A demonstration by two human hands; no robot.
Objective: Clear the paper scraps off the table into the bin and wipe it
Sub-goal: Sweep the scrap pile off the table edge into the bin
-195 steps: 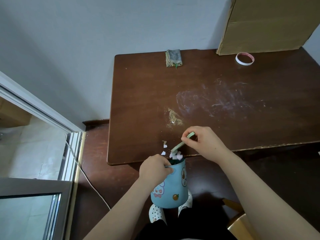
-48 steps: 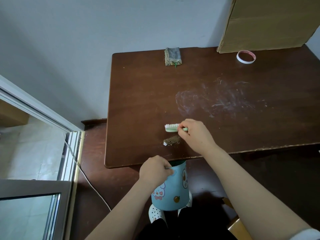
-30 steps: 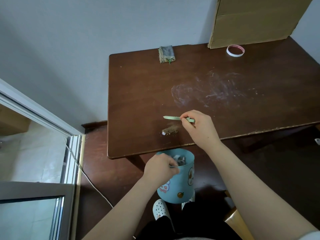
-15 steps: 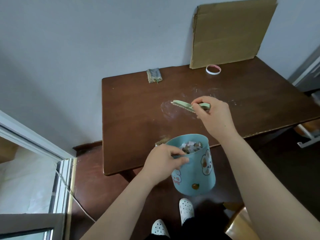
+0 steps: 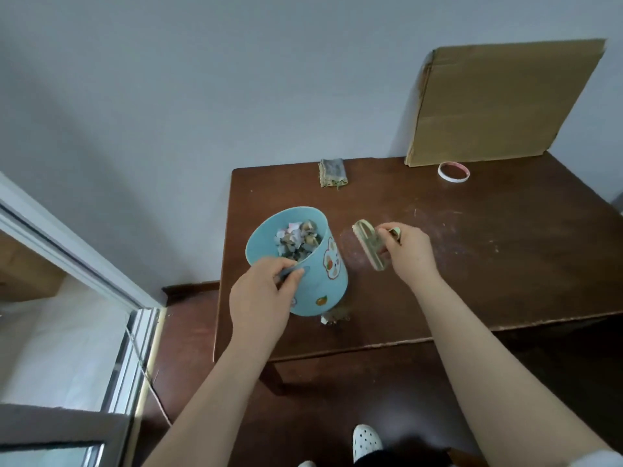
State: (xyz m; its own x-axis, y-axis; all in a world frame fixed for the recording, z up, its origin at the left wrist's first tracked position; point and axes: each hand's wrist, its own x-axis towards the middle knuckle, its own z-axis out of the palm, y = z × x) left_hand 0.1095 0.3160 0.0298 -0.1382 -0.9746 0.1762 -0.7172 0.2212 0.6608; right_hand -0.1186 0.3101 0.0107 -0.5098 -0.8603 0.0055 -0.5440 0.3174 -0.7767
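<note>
Now the light blue bin (image 5: pixel 325 281) sits tilted over the left part of the dark wooden table (image 5: pixel 488 281), its mouth turned up toward the camera. It holds a heap of torn paper scraps (image 5: pixel 298 239), white and greyish, piled against its far wall. The left hand (image 5: pixel 266 293) grips the bin at the near rim, fingers curled over the edge and thumb on the outside. Whether the base rests on the tabletop or hangs just above it cannot be told.

Just right of the bin, the right hand (image 5: pixel 409 256) pinches the handle of a pale green brush (image 5: pixel 369 246), its head angled toward the bin and lifted over a whitish smear (image 5: pixel 438 237) on the wood.

At the foot of the bin, near the front edge, lies a small pile of brownish crumbs and scraps (image 5: pixel 333 319), partly hidden by the bin.

At the back edge a folded grey cloth (image 5: pixel 333 172) lies flat. Further right, a ring of tape (image 5: pixel 453 171) lies just in front of a sheet of cardboard (image 5: pixel 505 102) leaning on the wall. A white perforated shoe (image 5: pixel 366 439) shows on the floor below, and a thin cable (image 5: pixel 148 369) runs beside the sliding door frame (image 5: pixel 67 244) at left.
</note>
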